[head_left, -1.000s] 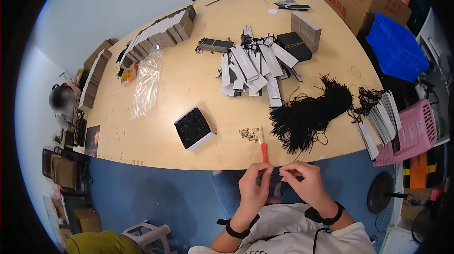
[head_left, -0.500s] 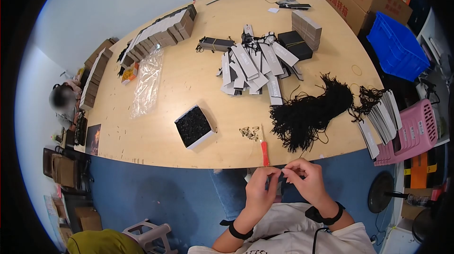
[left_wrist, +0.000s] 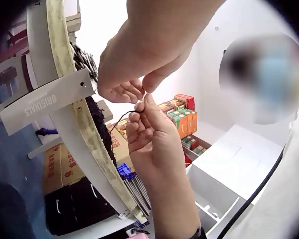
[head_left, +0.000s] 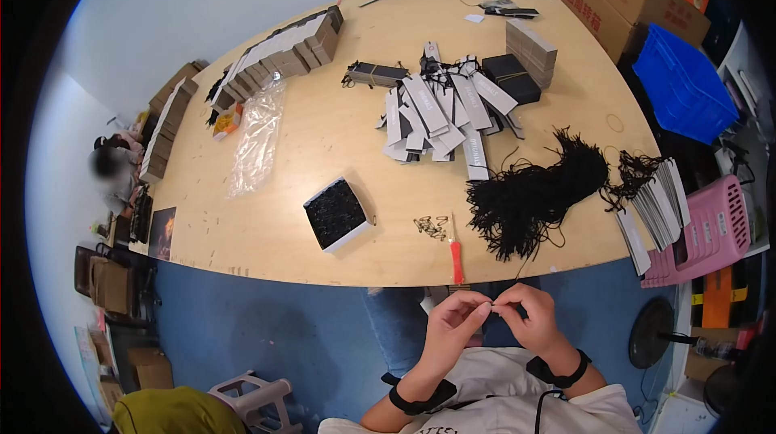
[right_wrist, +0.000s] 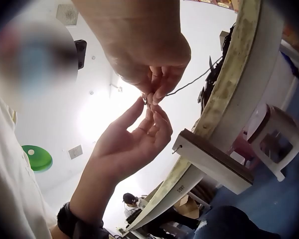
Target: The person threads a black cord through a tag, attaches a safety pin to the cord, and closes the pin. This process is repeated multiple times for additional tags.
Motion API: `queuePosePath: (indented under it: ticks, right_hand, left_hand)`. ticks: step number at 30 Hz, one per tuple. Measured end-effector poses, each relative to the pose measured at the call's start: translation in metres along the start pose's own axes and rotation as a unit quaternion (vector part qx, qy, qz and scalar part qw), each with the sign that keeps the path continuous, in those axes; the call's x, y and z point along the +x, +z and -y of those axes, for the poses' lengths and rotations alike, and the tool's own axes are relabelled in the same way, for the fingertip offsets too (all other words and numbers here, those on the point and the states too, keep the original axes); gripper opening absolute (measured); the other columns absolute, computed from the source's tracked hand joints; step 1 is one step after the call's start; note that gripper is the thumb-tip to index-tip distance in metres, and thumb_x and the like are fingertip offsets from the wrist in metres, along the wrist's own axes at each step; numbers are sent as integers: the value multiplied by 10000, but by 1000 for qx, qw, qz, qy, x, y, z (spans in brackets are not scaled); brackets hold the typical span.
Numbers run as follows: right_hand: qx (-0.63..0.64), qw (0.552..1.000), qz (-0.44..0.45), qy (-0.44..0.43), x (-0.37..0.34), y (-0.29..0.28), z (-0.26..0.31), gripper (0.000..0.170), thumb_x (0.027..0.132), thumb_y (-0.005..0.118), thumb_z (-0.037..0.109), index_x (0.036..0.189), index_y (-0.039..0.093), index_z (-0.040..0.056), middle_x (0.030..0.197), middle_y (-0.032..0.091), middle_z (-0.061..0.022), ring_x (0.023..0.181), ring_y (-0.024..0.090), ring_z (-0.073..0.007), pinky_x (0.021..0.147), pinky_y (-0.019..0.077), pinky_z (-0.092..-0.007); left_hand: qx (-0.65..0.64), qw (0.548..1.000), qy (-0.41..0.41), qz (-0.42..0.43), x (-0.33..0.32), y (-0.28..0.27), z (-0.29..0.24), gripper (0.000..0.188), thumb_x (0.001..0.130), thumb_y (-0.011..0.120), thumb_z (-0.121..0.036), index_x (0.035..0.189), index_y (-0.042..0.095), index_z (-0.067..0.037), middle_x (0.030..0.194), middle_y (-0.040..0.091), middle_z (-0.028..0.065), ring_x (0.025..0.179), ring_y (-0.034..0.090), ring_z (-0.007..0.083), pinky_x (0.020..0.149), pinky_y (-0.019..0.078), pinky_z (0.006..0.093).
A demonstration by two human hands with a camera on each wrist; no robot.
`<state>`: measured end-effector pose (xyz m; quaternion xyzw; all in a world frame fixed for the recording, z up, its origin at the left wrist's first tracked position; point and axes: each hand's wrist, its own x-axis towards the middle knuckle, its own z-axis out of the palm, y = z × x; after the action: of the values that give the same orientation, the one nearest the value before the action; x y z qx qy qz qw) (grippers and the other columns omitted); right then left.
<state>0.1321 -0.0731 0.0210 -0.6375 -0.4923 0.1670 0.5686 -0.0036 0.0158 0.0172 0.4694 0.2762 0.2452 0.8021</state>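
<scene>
At the lower centre of the head view, we see the left hand (head_left: 454, 327) and right hand (head_left: 530, 319) meet, fingertips closed. The right pinches a black cord (right_wrist: 194, 80); the left, seemingly, a tiny dark piece (right_wrist: 145, 101). We judge the work partway: corded tags (head_left: 424, 107) lie upper centre, loose cords (head_left: 537, 183) centre right. The left wrist view reveals a printed tag (left_wrist: 45, 102) at left; only the head view shows the red-handled tool (head_left: 457, 261).

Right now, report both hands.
Left hand: closed, pinching a tiny piece, too small to identify.
Right hand: closed, pinching a thin black cord.
</scene>
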Motion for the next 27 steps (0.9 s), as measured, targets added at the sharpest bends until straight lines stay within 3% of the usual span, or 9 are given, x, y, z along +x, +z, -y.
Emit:
queuePosePath:
  ticks: [5, 8, 11, 13, 16, 18, 20, 24, 27]
  right_hand:
    - [-72, 993, -6, -99, -1, 1, -3, 146, 751, 740, 7, 836, 629, 47, 707, 639, -70, 567, 608, -208, 495, 461, -296]
    - [-109, 985, 4, -132, 1, 1, 2, 158, 726, 769, 26, 807, 639, 65, 692, 639, -59, 541, 598, -223, 488, 457, -305]
    - [10, 997, 80, 11, -9, -3, 13, 156, 719, 776, 5, 806, 656, 54, 698, 653, -65, 513, 581, -157, 458, 423, -257]
    - [106, 983, 134, 64, -14, -11, 13, 110, 712, 780, 1, 769, 693, 39, 696, 673, -42, 501, 546, -88, 447, 394, -245]
    - [196, 961, 187, 49, -22, -35, -6, 118, 687, 792, -8, 757, 701, 15, 657, 662, -59, 495, 543, -106, 430, 373, -243]
    - [442, 888, 108, 68, -24, -44, -15, 142, 685, 799, -9, 675, 657, -15, 632, 654, -102, 460, 526, -143, 404, 368, -242]
    - [631, 730, -90, 246, -39, -57, -21, 244, 695, 825, 29, 631, 596, -24, 660, 643, -126, 420, 497, -156, 369, 377, -255]
    - [601, 784, -63, 144, -28, -63, -18, 334, 783, 792, 170, 632, 564, -22, 700, 624, -120, 422, 472, -136, 375, 369, -234]
    - [537, 814, -160, 154, -30, -62, -36, 368, 811, 762, 271, 669, 584, -17, 759, 623, -120, 486, 501, -117, 406, 358, -217]
  left_hand:
    - [-70, 991, -113, -9, -2, -8, 3, 95, 924, 633, -89, 994, 650, -27, 893, 635, -15, 836, 554, 37, 761, 431, 195]
    - [-75, 995, -71, 4, -3, -9, 6, 90, 920, 635, -84, 986, 650, -24, 885, 634, -19, 819, 552, 37, 744, 431, 193]
    - [-104, 989, -105, -10, -7, -14, 9, 111, 922, 650, -132, 969, 648, -31, 887, 633, -15, 818, 554, 46, 761, 440, 200]
    - [-120, 990, -73, -22, -6, -15, 5, 101, 925, 637, -93, 988, 626, -15, 914, 631, 4, 825, 583, 73, 768, 466, 214]
    - [-86, 993, -14, -85, -3, -29, -1, 98, 940, 622, -116, 976, 625, -24, 901, 635, 7, 814, 582, 78, 782, 462, 228]
    - [-60, 986, 49, -149, 0, -42, -1, 103, 943, 619, -126, 970, 625, -27, 887, 641, 11, 827, 590, 83, 792, 469, 244]
    - [-53, 981, 75, -172, 0, -52, -2, 103, 943, 619, -126, 966, 625, -26, 887, 643, 14, 831, 593, 86, 796, 471, 246]
    - [-42, 970, 108, -214, -3, -60, -5, 101, 942, 620, -123, 953, 621, -23, 895, 643, 20, 840, 600, 95, 807, 479, 249]
    - [-45, 966, 123, -221, -6, -62, -5, 86, 937, 623, -99, 962, 624, -16, 903, 640, 17, 850, 595, 91, 804, 475, 242]
